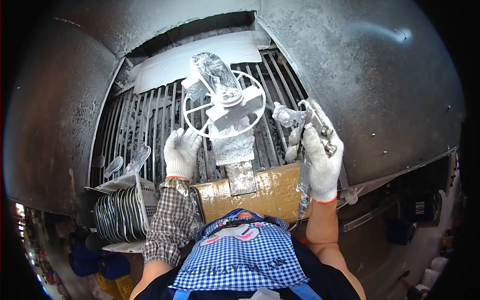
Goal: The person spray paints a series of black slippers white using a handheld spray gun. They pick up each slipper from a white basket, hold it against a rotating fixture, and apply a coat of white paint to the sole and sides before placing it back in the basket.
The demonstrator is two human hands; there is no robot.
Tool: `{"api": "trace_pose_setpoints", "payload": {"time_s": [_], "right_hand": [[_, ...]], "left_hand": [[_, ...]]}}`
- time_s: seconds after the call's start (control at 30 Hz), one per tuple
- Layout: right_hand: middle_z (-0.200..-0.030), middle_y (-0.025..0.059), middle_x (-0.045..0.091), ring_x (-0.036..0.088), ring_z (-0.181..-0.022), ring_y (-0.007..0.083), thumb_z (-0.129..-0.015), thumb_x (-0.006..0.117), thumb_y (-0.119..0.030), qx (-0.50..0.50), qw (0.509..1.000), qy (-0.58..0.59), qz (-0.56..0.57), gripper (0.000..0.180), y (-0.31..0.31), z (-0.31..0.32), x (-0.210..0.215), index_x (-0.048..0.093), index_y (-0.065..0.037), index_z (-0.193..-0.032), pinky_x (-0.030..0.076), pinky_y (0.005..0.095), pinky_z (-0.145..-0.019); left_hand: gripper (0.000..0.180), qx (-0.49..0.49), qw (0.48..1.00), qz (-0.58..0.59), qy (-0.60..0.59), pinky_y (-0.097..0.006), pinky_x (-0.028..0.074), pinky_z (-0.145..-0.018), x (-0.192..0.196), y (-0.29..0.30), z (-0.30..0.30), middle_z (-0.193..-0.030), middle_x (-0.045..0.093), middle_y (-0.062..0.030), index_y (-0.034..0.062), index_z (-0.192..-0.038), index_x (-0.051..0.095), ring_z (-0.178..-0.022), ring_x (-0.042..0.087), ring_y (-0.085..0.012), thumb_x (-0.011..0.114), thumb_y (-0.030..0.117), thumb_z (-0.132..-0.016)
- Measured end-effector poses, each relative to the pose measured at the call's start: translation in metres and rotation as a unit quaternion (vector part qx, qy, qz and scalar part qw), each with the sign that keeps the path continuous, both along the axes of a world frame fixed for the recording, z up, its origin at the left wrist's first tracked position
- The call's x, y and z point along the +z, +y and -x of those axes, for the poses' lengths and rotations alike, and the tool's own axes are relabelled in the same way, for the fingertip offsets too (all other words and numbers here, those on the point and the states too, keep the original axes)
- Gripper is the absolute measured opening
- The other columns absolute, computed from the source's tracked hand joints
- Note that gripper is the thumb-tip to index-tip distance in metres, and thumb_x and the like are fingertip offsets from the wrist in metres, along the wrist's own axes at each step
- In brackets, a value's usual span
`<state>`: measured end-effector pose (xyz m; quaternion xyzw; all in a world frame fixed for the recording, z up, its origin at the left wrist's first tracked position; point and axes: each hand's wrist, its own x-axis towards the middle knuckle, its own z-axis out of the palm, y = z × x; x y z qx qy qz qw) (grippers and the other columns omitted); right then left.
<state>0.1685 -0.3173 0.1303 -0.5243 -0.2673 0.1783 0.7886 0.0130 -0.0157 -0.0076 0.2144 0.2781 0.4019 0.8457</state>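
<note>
My right hand [322, 162], in a white knit glove, grips a metal spray gun [305, 120] whose nozzle points left at a white-coated ring with cross spokes [223, 102]. A foil-wrapped part sits on top of the ring's hub. My left hand [181, 152], also gloved, rests with fingers apart at the ring's lower left rim, touching it. The ring stands on a foil-covered stand [234, 147] over a paint-crusted metal grate [150, 125]. A hose runs down from the gun past my right wrist.
A white plastic basket [145, 192] with several stacked dark rings stands at my lower left. A tape-wrapped cardboard block [270, 192] lies along the booth's front edge. Grey overspray-coated booth walls [360, 75] curve around the grate. A white panel [175, 65] leans at the back.
</note>
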Motion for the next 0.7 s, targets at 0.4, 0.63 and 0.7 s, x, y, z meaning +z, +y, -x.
{"api": "trace_pose_setpoints", "payload": {"time_s": [0.4, 0.63, 0.7], "right_hand": [[-0.117, 0.0113, 0.069, 0.068, -0.086, 0.0086, -0.105, 0.067, -0.01, 0.089, 0.996, 0.016, -0.005, 0.056, 0.017, 0.018, 0.004, 0.049, 0.006, -0.156, 0.056, 0.023, -0.069], [-0.122, 0.0117, 0.068, 0.065, -0.078, 0.0066, -0.105, 0.067, -0.009, 0.082, 0.997, -0.013, -0.002, 0.055, 0.046, 0.015, -0.01, 0.05, 0.006, -0.155, 0.055, 0.0236, -0.066], [-0.112, 0.0094, 0.07, 0.064, -0.076, 0.006, -0.106, 0.067, -0.01, 0.07, 0.997, -0.012, -0.007, 0.056, 0.051, 0.011, -0.008, 0.049, 0.006, -0.156, 0.055, 0.0232, -0.065]], "left_hand": [[0.047, -0.088, 0.996, -0.006, 0.006, -0.053, 0.055, -0.105, -0.017, -0.018, 0.003, -0.141, 0.062, -0.0283, -0.0036, -0.136, 0.055, -0.127, 0.063, -0.0418, 0.056, 0.033, -0.107], [0.037, -0.09, 0.996, 0.027, 0.001, -0.052, 0.056, -0.104, -0.015, -0.029, 0.002, -0.133, 0.064, -0.0252, -0.0013, -0.126, 0.061, -0.12, 0.066, -0.0392, 0.063, 0.028, -0.104], [0.037, -0.094, 0.995, 0.023, 0.001, -0.052, 0.057, -0.104, -0.016, -0.028, 0.005, -0.134, 0.064, -0.0253, -0.0013, -0.127, 0.061, -0.121, 0.066, -0.0395, 0.063, 0.027, -0.104]]}}
